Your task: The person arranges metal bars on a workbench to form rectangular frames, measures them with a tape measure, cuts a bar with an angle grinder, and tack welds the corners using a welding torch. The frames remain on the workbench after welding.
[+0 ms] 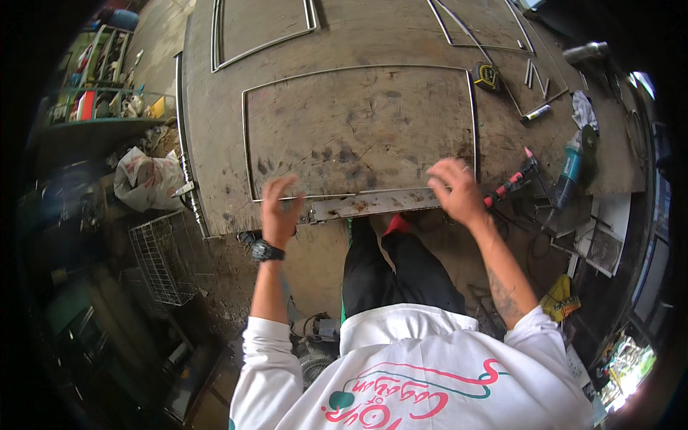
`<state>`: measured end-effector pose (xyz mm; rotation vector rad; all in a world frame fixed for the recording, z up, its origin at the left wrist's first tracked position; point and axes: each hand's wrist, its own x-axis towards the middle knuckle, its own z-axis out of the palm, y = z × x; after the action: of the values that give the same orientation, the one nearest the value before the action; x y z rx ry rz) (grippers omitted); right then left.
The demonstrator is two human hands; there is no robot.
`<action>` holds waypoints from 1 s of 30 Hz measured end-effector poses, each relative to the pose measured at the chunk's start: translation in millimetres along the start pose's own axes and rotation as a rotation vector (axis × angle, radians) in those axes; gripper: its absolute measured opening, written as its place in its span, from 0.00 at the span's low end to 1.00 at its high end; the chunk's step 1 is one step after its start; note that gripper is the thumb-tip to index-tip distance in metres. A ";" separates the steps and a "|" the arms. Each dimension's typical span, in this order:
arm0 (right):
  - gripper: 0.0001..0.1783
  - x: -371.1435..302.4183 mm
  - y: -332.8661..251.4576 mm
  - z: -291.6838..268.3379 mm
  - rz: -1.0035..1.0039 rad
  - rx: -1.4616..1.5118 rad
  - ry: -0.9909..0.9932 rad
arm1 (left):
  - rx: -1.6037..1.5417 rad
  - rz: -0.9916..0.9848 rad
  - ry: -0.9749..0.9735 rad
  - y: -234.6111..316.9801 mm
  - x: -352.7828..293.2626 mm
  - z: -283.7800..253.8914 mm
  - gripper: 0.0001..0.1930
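A thin metal-rod rectangle [358, 67] lies flat on the worn brown worktable [308, 136] in front of me. My left hand [278, 211], with a black watch at the wrist, is over its near left corner, fingers apart and nothing in them. Over the near right corner my right hand [457, 190] has its fingers spread, also holding nothing. I cannot tell whether either hand touches the rod. Between the hands, a stained flat metal strip [376, 203] runs along the table's front edge.
Farther back lie two more rod frames [265, 50] [494, 44]. To the right are a tape measure [486, 76], short rod pieces [534, 74], a teal angle grinder [571, 166] and a red-and-black handled tool [507, 185]. A wire basket [159, 261] and white bag [147, 178] stand left.
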<state>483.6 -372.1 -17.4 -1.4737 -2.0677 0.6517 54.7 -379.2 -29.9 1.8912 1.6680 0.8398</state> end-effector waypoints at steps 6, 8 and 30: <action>0.08 -28.6 -10.5 52.6 0.011 0.050 0.026 | 0.164 -0.086 0.085 16.0 -41.0 58.1 0.10; 0.10 -26.7 -0.5 58.5 0.025 0.042 0.030 | 0.150 -0.133 0.143 20.4 -34.9 67.4 0.07; 0.13 -43.4 -16.6 73.6 0.003 -0.185 0.182 | 0.199 -0.191 0.169 37.0 -55.3 86.9 0.06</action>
<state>435.9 -424.7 -67.7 -1.5746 -2.0278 0.3203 138.7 -435.5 -71.7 1.7906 2.0667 0.7994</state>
